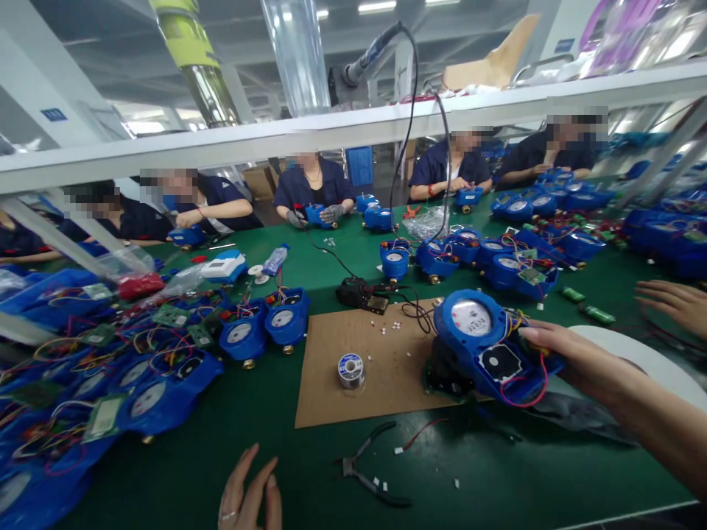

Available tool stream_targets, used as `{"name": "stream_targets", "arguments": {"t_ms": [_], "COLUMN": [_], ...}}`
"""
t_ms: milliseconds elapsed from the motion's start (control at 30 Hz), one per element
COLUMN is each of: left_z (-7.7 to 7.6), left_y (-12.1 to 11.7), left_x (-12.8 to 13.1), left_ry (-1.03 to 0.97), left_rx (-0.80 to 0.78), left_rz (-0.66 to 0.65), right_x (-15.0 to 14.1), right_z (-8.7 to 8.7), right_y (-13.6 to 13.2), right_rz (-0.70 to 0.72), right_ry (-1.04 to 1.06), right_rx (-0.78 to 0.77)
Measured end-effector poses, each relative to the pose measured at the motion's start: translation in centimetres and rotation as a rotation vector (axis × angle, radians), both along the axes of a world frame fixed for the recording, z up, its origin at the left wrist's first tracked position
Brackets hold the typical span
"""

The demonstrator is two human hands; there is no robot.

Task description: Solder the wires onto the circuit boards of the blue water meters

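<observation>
My right hand (568, 361) reaches in from the right and grips the side of a blue water meter (486, 346). The meter is tilted up on the right edge of a brown cardboard mat (375, 368), with its dial and loose red and yellow wires showing. My left hand (248, 493) lies low at the bottom edge on the green table (232, 442), fingers spread and holding nothing. Black pliers (370, 471) lie just to its right. A small solder spool (351, 369) stands on the mat.
Piles of blue meters with wires and circuit boards (138, 368) fill the left; more meters (497, 258) stand at the back right. A soldering station (361, 293) sits behind the mat. Another person's hand (674, 303) rests at far right. Several workers sit across the table.
</observation>
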State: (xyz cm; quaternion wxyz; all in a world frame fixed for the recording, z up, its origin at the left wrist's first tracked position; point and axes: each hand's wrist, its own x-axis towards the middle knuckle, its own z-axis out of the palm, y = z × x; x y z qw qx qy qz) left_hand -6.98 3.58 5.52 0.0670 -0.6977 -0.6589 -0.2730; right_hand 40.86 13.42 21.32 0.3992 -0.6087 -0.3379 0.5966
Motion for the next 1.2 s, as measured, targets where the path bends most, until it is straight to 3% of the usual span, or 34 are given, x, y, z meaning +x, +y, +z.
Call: {"name": "stream_targets", "arguments": {"t_ms": [133,267,400,500,633,867,1067,1200], "left_z": [2.0,3.2,3.8,4.0,4.5,4.9,4.0,3.1], "left_y": [-0.3,-1.2,-2.8,-4.2,-6.0,-6.9,-3.2,-0.7], "left_x": [1.8,2.7,2.4,1.5,0.2,-1.8,-3.0,-3.4], "left_ry": [-0.072,-0.144,-0.173,-0.188,-0.197,-0.199,-0.234,-0.254], "left_rx": [0.05,0.051,0.069,0.076,0.067,0.03,-0.066,-0.053], "left_rz": [0.024,0.058,0.119,0.181,0.248,0.311,0.261,0.196], "right_x": [-3.1,-6.8,-12.5,-17.8,-25.2,-35.8,-39.1,-39.0], "right_z": [1.3,2.6,3.7,3.5,1.4,-4.7,-6.7,-6.5], "right_y": [-0.1,1.0,2.5,3.7,4.9,5.1,6.2,7.0], "right_rz": [0.196,0.508,0.788,0.998,1.215,1.384,1.595,1.58], "right_ry": [-0.261,-0.497,-0.643,-0.662,-0.59,-0.571,-0.591,-0.544], "right_rx": [0.106,0.194,0.371,0.487,0.605,1.084,1.154,1.128]}}
